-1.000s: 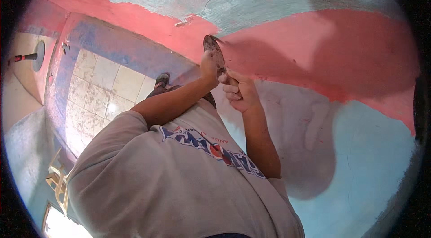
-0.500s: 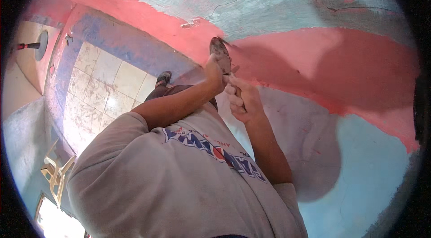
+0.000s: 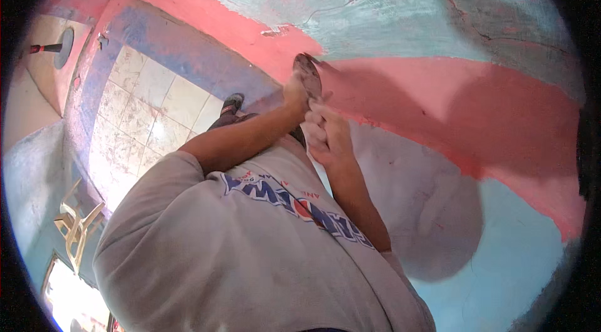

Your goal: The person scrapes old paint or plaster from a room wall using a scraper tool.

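Against a pink band of wall point(image 3: 400, 84), my left hand point(image 3: 295, 91) is closed around a flat, dusty tool point(image 3: 307, 71) with a rounded dark end; its exact kind cannot be made out. The rounded end tilts up toward the wall, close to the edge of the pale blue-green coat point(image 3: 388, 25). Just below and to the right, my right hand point(image 3: 327, 133) is closed, its fingers curled at the tool's lower end. What lies inside that fist is mostly hidden.
Dusty floor tiles point(image 3: 147, 103) spread at the left beyond my shoe point(image 3: 233, 104). A plastic chair point(image 3: 78, 225) stands at the lower left. A round grey disc point(image 3: 64, 47) with a red and black handle is at the far left.
My right hand has moved left, in closer to the left hand. The left hand keeps its grip on the tool. The view has shifted slightly.
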Tool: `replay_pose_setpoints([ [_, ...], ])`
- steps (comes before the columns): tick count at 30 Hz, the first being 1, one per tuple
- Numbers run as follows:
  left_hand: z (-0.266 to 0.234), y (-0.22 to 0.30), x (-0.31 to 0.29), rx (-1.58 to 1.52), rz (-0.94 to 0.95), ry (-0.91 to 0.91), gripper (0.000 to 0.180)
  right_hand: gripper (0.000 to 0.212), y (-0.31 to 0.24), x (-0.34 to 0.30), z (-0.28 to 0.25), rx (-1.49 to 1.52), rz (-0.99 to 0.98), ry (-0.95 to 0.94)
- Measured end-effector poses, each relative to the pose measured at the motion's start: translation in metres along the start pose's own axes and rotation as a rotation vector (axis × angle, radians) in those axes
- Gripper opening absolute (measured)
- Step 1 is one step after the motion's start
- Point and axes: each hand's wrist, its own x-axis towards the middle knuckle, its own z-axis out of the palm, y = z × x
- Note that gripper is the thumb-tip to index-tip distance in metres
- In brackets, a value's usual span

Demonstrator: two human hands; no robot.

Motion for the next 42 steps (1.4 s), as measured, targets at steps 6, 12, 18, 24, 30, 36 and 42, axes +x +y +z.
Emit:
replay_pose_setpoints([
  [6,0.004,-0.005,-0.015,0.0,0.035,-0.056,0.035,0.007,-0.004,0.0,-0.004,-0.078,0.002,0.007],
  [12,0.001,-0.013,-0.014,-0.077,0.113,-0.083,0.035,0.009,-0.001,-0.022,-0.001,-0.017,-0.023,-0.058],
  [18,-0.01,0.0,0.0,-0.03,0.114,0.015,0.045,0.009,0.017,0.006,-0.003,-0.035,-0.047,-0.017],
  [24,-0.025,-0.006,-0.006,-0.018,0.111,-0.156,0.048,0.005,0.021,-0.009,0.005,-0.082,-0.073,-0.046],
  [30,-0.016,-0.002,-0.015,0.037,0.052,-0.247,0.044,0.004,0.013,-0.007,-0.009,0.282,0.054,-0.211],
  [36,0.046,0.003,-0.091,0.018,-0.016,-0.229,0.03,0.022,-0.018,-0.081,0.024,0.589,0.077,-0.512],
  [42,0.031,0.008,-0.053,0.062,-0.041,-0.098,0.022,0.024,-0.016,-0.035,0.011,0.694,0.163,-0.7],
])
